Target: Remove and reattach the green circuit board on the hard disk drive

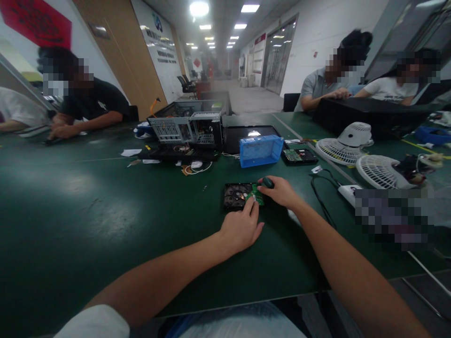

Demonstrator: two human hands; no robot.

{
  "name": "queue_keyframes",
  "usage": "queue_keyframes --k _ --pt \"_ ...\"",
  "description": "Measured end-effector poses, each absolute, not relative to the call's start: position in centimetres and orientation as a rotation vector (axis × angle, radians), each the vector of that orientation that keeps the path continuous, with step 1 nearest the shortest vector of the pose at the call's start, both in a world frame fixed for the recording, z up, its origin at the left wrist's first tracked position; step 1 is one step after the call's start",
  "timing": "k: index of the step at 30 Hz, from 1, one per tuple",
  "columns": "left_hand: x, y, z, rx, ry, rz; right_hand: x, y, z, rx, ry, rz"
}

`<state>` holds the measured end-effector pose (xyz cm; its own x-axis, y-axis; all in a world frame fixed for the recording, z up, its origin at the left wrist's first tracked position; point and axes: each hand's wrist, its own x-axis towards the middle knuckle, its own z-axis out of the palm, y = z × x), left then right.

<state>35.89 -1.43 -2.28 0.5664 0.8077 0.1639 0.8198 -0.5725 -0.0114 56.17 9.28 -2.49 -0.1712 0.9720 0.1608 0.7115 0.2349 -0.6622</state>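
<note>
A hard drive [235, 195] lies on the green table in front of me, its underside with a green circuit board [260, 199] facing up. My left hand [243, 227] rests at the drive's near edge. Its index and middle fingers stretch onto the board, and the thumb stands apart to the right. In my right hand [281, 191] is a screwdriver [268, 182] with a dark green handle, held over the drive's right end. The screwdriver's tip cannot be made out.
Beyond the drive stand a blue plastic bin [261, 151] and an opened computer case [186, 126]. Another drive [299, 156] lies to the bin's right. White fan parts [377, 171], a power strip [348, 191] and a black cable [322, 202] are at the right. Several people sit around the table.
</note>
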Motion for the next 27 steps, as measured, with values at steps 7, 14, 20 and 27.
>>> queue_keyframes --k 7,14,20,27 --pt "35.96 -1.37 -2.32 -2.713 -1.413 -0.175 55.81 9.35 -2.98 -1.585 -2.016 0.502" --pt "35.95 -1.35 -2.06 -2.738 -1.425 -0.166 55.87 9.32 -2.96 -1.599 -2.023 0.516" --pt "35.94 -1.4 -1.95 -2.739 -1.426 -0.15 55.77 9.34 -3.11 -1.599 -2.028 0.498" --pt "35.95 -1.43 -2.01 -2.729 -1.412 -0.168 55.66 9.18 -2.72 -1.614 -2.028 0.515"
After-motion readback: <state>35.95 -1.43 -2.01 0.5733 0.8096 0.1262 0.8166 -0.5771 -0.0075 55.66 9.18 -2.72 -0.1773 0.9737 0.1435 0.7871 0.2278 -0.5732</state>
